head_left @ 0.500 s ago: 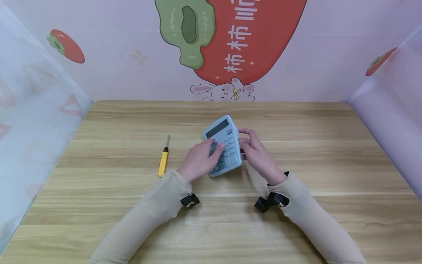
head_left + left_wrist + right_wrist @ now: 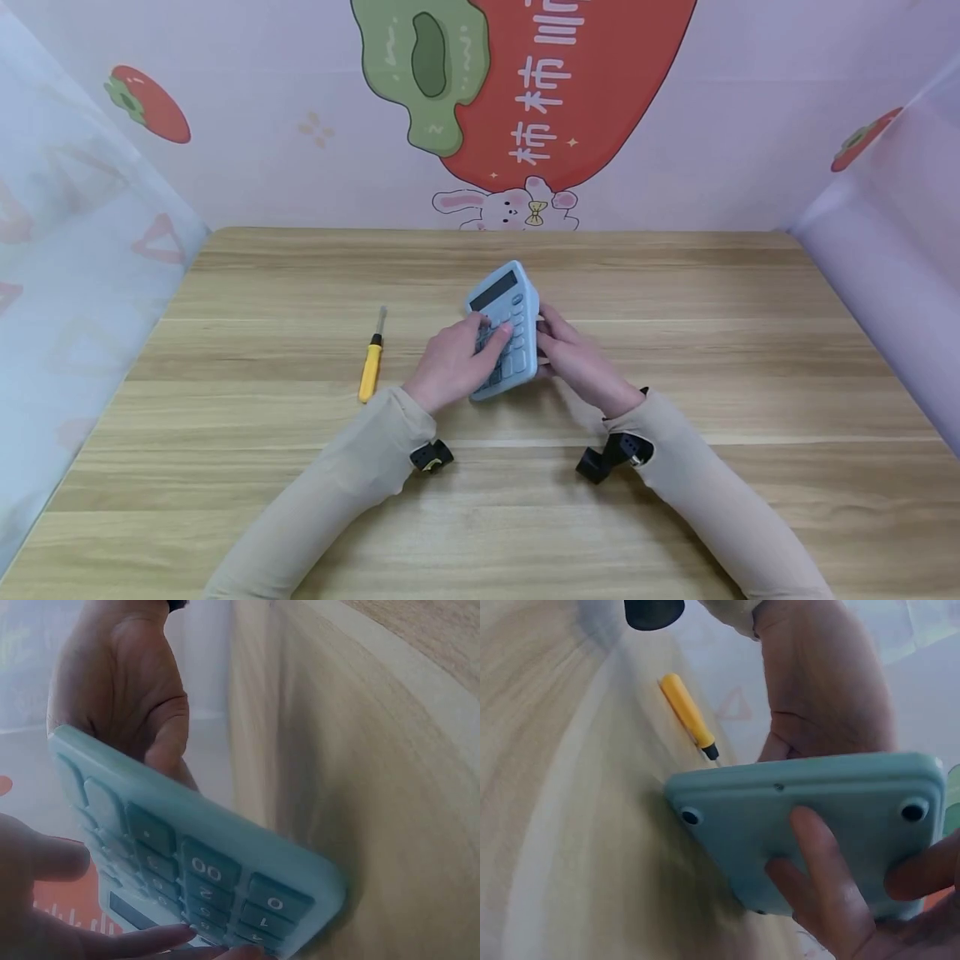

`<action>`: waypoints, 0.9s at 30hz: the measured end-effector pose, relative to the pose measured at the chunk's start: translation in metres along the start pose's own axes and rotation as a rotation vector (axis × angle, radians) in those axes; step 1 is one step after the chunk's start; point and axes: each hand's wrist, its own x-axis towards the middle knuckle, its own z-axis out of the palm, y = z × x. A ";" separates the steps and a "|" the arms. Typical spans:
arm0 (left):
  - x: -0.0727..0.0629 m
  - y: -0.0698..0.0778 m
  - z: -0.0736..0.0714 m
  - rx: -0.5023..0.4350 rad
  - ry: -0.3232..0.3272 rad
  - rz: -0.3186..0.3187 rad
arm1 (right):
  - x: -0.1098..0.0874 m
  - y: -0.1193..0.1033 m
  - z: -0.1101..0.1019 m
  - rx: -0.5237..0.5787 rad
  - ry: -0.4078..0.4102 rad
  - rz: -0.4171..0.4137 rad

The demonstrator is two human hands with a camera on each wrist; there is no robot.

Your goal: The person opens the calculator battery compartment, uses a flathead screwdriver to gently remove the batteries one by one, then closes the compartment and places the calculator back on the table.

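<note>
In the head view, a blue calculator (image 2: 522, 337) is tilted over the bench (image 2: 510, 533); the left hand (image 2: 452, 364) lies on its keys, the right hand (image 2: 581, 358) reaches behind its right edge, and a yellow screwdriver (image 2: 371, 371) lies to its left. The left wrist view shows the left hand's fingers extended across the calculator's keys. In the right wrist view, the right hand's fingers, spread apart, touch the calculator's back.
</note>
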 end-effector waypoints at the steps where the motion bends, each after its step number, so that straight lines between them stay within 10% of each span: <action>1: 0.000 0.000 0.000 -0.002 0.003 0.003 | 0.001 0.001 0.001 0.022 -0.028 0.009; 27: 0.001 0.005 0.000 -0.207 0.150 0.039 | 0.004 0.006 0.014 0.011 -0.022 -0.072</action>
